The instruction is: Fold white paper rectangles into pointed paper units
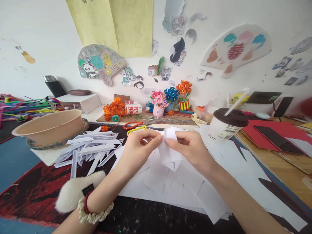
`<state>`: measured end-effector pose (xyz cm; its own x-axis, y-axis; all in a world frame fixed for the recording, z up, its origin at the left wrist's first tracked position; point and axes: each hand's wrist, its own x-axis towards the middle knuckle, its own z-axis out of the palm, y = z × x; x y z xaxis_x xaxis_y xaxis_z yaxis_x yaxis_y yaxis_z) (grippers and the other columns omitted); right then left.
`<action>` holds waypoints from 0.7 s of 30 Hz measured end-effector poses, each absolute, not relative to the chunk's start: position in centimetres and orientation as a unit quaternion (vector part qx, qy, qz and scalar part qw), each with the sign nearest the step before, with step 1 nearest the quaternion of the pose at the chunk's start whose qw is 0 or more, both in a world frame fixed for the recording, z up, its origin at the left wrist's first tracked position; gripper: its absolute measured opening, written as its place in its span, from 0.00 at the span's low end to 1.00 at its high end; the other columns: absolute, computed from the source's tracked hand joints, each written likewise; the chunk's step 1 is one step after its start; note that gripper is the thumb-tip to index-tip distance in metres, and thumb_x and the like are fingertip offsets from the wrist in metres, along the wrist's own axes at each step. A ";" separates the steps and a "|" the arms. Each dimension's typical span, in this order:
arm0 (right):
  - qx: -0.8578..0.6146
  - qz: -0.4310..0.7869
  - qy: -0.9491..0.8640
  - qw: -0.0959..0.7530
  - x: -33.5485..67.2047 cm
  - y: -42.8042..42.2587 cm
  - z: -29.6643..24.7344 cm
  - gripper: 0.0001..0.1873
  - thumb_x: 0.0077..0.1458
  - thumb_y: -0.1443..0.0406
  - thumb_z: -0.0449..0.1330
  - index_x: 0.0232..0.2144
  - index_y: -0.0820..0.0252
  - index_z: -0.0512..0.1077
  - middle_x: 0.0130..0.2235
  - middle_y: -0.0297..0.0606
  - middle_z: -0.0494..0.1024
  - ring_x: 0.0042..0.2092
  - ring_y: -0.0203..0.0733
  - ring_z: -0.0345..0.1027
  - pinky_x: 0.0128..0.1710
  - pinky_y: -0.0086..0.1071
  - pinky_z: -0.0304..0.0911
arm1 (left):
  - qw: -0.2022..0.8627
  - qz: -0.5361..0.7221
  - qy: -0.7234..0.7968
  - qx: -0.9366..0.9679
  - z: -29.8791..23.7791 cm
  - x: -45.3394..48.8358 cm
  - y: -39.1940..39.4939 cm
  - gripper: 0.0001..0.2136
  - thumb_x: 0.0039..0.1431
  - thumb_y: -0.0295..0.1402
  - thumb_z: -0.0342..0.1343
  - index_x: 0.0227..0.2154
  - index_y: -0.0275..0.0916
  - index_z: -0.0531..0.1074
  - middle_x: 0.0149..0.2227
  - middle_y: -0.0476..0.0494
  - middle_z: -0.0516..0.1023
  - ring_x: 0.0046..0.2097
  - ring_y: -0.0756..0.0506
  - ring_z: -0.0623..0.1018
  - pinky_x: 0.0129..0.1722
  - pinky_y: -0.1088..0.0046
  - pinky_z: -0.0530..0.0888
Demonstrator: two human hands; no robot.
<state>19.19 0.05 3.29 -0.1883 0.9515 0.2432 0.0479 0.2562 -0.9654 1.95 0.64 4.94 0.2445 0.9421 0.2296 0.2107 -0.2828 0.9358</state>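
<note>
Both hands hold a partly folded piece of white paper (168,152) above the middle of the table. My left hand (143,144) pinches its upper left edge between thumb and fingers. On the upper right edge, the thumb and fingers of my right hand (186,144) are closed in the same way. The lower end of the paper comes to a folded point. Beneath it lie loose white paper sheets (156,182), overlapping one another. Left of my left hand is a heap of folded white paper strips (92,148).
A beige basin (48,128) stands at the left, a white fluffy wrist rest (75,191) in front. Yellow-handled scissors (136,129) lie behind my left hand. At right are a lidded cup with a straw (226,125) and a phone (278,139). Craft flowers (158,100) line the back.
</note>
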 end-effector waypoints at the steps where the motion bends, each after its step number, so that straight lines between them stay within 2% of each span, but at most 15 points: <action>1: -0.403 0.460 -0.620 0.491 19.2 0.0 3.3 0.11 0.52 0.59 0.64 0.25 0.61 0.77 0.25 0.34 0.73 0.26 0.36 0.63 0.23 0.29 0.57 | 0.410 0.439 0.429 0.675 5.0 1.9 0.6 0.10 0.57 0.39 0.58 0.30 0.37 0.78 0.32 0.43 0.79 0.33 0.46 0.74 0.28 0.74 0.68; 12: -0.402 0.459 -0.637 0.471 19.3 -0.2 3.5 0.13 0.51 0.59 0.64 0.21 0.62 0.75 0.24 0.34 0.71 0.25 0.34 0.61 0.22 0.28 0.54 | 0.427 0.478 0.427 0.638 4.8 2.1 0.5 0.08 0.54 0.37 0.60 0.27 0.36 0.76 0.29 0.44 0.77 0.32 0.47 0.74 0.29 0.73 0.69; 21: -0.371 0.553 -0.594 0.452 19.3 -0.3 4.2 0.15 0.46 0.60 0.69 0.37 0.60 0.79 0.32 0.38 0.79 0.32 0.41 0.72 0.30 0.32 0.67 | 0.445 0.496 0.419 0.616 4.8 2.1 0.6 0.08 0.53 0.36 0.61 0.28 0.36 0.76 0.30 0.44 0.77 0.32 0.46 0.75 0.31 0.72 0.71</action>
